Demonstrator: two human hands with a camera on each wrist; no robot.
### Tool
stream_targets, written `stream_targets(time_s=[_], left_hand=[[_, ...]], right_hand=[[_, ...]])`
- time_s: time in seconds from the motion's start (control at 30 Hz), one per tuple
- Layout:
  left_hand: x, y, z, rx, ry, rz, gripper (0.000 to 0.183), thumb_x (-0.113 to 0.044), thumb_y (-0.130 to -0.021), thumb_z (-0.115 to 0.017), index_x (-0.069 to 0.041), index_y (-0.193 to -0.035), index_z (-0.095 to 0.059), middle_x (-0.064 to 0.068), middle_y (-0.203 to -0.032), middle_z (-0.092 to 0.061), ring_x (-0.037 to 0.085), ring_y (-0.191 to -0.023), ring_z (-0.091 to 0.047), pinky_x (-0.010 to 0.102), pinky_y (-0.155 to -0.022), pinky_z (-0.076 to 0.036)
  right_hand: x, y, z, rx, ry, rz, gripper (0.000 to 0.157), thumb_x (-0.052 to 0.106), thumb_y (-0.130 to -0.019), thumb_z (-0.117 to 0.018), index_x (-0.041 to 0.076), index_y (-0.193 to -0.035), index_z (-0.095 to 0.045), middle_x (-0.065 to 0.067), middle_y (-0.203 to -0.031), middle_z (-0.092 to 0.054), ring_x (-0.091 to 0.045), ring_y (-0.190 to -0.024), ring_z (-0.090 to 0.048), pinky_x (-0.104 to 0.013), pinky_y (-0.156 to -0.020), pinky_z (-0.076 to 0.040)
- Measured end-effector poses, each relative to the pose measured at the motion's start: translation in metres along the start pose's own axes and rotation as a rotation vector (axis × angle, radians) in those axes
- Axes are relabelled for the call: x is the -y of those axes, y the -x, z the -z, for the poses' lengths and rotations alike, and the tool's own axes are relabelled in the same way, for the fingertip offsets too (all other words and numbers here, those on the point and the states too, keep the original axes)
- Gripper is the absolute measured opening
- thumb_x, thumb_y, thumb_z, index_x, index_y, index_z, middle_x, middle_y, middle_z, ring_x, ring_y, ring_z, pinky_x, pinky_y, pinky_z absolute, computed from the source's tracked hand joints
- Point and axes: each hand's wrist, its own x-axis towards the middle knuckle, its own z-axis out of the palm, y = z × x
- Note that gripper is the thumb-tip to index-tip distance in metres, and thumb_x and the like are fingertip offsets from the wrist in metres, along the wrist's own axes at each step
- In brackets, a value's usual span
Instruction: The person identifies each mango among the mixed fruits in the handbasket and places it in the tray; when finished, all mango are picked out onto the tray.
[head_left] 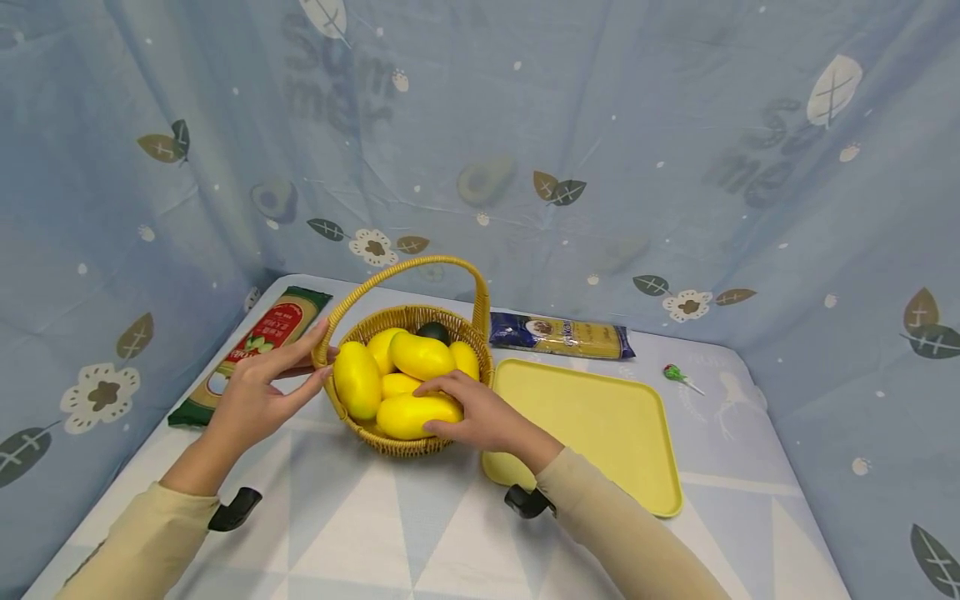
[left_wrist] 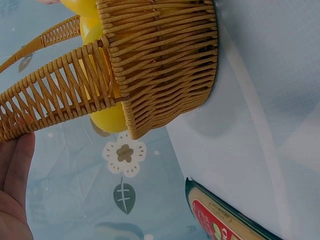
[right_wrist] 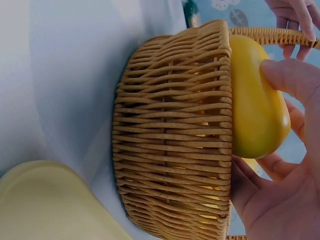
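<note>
A: What does the head view show?
B: The left grip (head_left: 255, 396) pinches the handle (head_left: 431, 260) of the basket (head_left: 408, 448); the right grip (head_left: 480, 412) is curled round the front mango (head_left: 408, 417), inside that basket, beside a tray (head_left: 592, 425).
A: Left wrist view?
B: Fingertips (left_wrist: 22, 150) against the handle; a packet (left_wrist: 212, 212) lies on the bench (left_wrist: 235, 150).
A: Right wrist view?
B: Thumb (right_wrist: 290, 75) and fingers (right_wrist: 276, 166) clasp the mango, partly above the basket's rim (right_wrist: 225, 120).
</note>
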Motion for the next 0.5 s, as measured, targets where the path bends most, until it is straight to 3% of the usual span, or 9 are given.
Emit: stream_targets(time_s=[0.5], left_hand=[[0.001, 0.001, 0.000, -0.005, 0.003, 0.000, 0.083, 0.013, -0.074, -0.083, -0.012, -0.148, -0.054, 0.014, -0.115, -0.075, -0.015, -0.104, -0.058, 0.007, -0.082, -0.052]], right_hand=[[0.001, 0.023, 0.013, -0.169, -0.003, -0.019, 0.043, 0.038, -0.096, -0.072, 0.030, -0.136, -0.060, 0.004, -0.131, -0.054, -0.017, -0.116, -0.055, -0.041, -0.101, -0.050]])
